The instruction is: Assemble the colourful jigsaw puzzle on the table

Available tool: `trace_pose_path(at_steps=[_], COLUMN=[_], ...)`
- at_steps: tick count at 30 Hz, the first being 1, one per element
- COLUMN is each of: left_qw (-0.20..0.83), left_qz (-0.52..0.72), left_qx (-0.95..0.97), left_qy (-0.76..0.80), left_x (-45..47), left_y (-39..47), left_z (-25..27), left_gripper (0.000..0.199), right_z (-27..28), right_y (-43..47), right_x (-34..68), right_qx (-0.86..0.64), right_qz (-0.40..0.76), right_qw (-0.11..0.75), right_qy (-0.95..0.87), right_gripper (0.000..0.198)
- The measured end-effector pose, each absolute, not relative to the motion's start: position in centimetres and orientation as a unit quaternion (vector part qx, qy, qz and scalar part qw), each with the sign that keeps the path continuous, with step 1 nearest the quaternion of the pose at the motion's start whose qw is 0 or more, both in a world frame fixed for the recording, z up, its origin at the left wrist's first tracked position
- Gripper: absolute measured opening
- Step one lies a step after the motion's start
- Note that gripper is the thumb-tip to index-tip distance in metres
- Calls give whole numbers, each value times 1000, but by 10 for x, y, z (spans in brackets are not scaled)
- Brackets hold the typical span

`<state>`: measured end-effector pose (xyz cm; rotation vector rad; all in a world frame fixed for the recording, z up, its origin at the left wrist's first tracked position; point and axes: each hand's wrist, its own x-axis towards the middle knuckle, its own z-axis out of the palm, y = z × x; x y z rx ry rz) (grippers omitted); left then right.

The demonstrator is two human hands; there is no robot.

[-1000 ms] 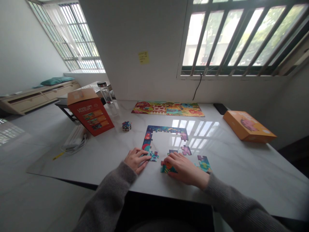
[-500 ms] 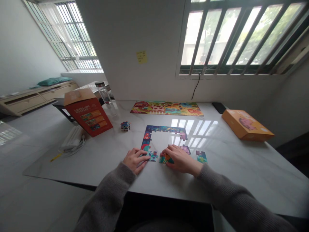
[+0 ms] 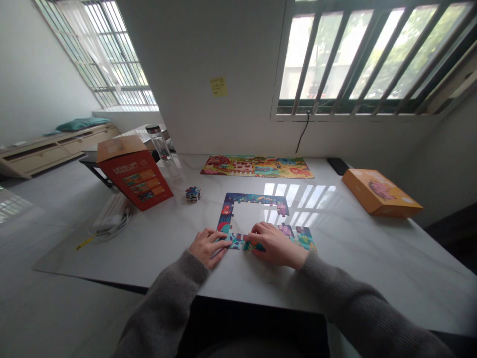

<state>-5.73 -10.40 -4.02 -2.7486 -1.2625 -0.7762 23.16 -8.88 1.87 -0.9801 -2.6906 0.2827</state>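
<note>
On the table lies a partly joined jigsaw puzzle frame (image 3: 257, 199) with a dark blue sea picture. My left hand (image 3: 209, 247) rests flat, its outstretched fingertips on the frame's lower left corner piece (image 3: 236, 241). With bent fingers, my right hand (image 3: 276, 243) holds a colourful puzzle piece (image 3: 253, 245) right beside that corner. Most of this piece is hidden under the fingers. Just beyond my right hand are a pinkish purple puzzle piece (image 3: 286, 230) and a green and blue puzzle piece (image 3: 306, 238).
A small stack of puzzle pieces (image 3: 193, 194) sits left of the frame. Behind lies a long finished puzzle (image 3: 257, 166). A red box (image 3: 139, 179), a power strip (image 3: 112, 216) and a glass bottle (image 3: 160, 142) stand left; an orange box (image 3: 380, 193) and a phone (image 3: 338, 166) lie right.
My right hand has slid slightly left with its piece, closing the gap to the corner piece. The green and blue piece at the right has shifted left. My left hand stays put.
</note>
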Motion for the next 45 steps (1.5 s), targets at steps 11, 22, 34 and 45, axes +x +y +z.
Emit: trace_pose_path(at_steps=[11,22,34,45], left_qw=[11,5,-34,-45], left_qz=[-242,-238,-192,-70], left_qx=[-880,-884,-932,-953], left_qy=[-409,-404,-307,-290], left_x=[-58,-58,11,64], left_y=[-104,-107,-48,-17], left_z=[-41,-34,12,-4], left_gripper=[28,27,23,34], right_z=[17,25,16,5], right_y=[-88,-70,-82,-85], right_x=[235,320,342,344], right_qx=[-342,-393,-484,-467], right_qz=[97,130,79,93], right_qw=[167,183,116,139], right_qy=[-920,-892,-864,-868], right_gripper=[29,41,39,51])
